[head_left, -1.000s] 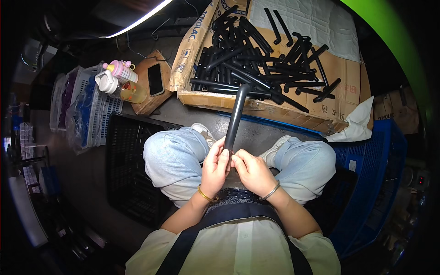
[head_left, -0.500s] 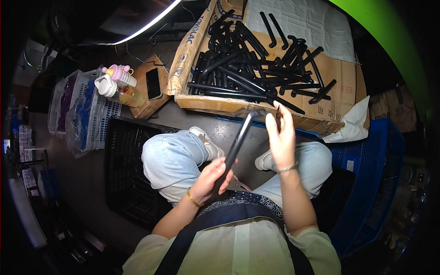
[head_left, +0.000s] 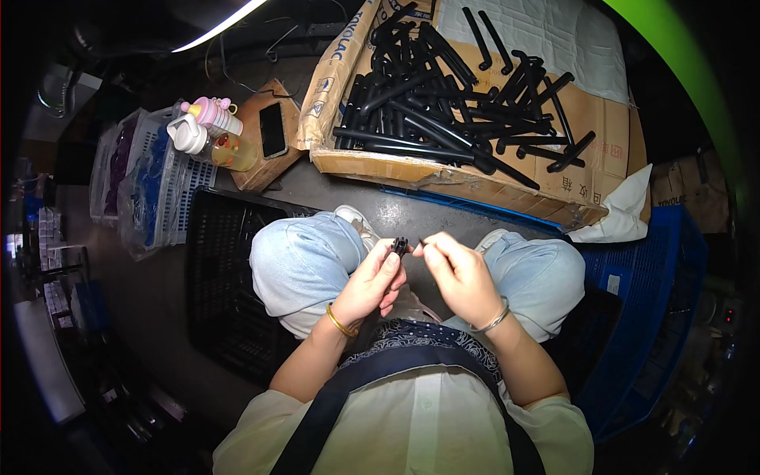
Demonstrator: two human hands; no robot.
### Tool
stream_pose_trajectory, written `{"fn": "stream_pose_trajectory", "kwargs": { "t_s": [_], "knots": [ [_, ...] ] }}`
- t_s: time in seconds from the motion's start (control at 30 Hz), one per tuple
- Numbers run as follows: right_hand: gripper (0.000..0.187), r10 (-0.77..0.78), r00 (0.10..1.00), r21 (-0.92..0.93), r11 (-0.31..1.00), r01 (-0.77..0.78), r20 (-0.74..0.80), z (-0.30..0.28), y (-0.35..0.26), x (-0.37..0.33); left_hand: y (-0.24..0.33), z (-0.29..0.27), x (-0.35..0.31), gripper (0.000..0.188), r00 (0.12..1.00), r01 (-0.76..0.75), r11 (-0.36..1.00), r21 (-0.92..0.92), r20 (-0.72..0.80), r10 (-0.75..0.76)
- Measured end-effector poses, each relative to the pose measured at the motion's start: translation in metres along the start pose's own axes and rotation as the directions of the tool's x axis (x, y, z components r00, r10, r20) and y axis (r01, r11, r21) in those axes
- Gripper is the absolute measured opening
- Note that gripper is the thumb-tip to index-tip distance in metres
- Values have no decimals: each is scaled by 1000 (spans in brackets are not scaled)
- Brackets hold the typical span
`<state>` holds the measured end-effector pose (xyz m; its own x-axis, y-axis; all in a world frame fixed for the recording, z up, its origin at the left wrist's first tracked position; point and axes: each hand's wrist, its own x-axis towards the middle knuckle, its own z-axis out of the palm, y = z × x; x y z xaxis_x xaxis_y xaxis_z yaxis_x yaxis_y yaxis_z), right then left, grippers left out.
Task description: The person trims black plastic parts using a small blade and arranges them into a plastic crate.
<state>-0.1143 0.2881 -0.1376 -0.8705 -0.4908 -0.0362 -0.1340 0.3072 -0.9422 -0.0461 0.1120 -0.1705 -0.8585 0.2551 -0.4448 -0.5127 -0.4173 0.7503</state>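
Observation:
My left hand is wrapped round a black bent tube. Its end pokes up past my thumb, and most of the tube is hidden by my fingers or points away from view. Close to that end, my right hand is closed in a pinch. A small dark tip shows at its fingers, too little to name. Both hands are over my lap, between my knees. Beyond them, many similar black tubes lie in a loose heap in a flattened-front cardboard box.
To the left, a wooden box bears a phone and drink bottles. White crates with plastic bags stand farther left. Black crates flank my left leg, and a blue crate is at my right.
My left hand has raised the tube and turned it, so it now shows end-on. My right hand has come down from the box edge to beside the tube's end and closed in a pinch.

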Motion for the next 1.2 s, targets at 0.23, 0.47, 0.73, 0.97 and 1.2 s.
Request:
{"fn": "stream_pose_trajectory", "kwargs": {
  "t_s": [0.23, 0.47, 0.73, 0.97, 1.2],
  "knots": [
    [11, -48, 997, -165, 985, 57, 61, -2, -16, -2, -2, 8, -1, 29, 998, 42, 998, 46, -50, -39],
    [12, -60, 996, -225, 971, 75, 71, -2, -12, -4, 0, 7, -3, 34, 996, 42, 987, 157, -79, -30],
    [13, -37, 997, -247, 968, 54, 71, -2, -14, -7, 0, 8, -4, 33, 992, 79, 974, 211, -113, -56],
    [16, -29, 996, -307, 950, 52, 79, -2, -12, -9, -5, 3, -2, 26, 994, 87, 965, 249, -89, -66],
    [19, 107, 994, -63, 992, -106, 14, -19, 4, -4, 3, -6, -13, 28, 976, 189, 968, 165, -136, -167]
  ]
}}
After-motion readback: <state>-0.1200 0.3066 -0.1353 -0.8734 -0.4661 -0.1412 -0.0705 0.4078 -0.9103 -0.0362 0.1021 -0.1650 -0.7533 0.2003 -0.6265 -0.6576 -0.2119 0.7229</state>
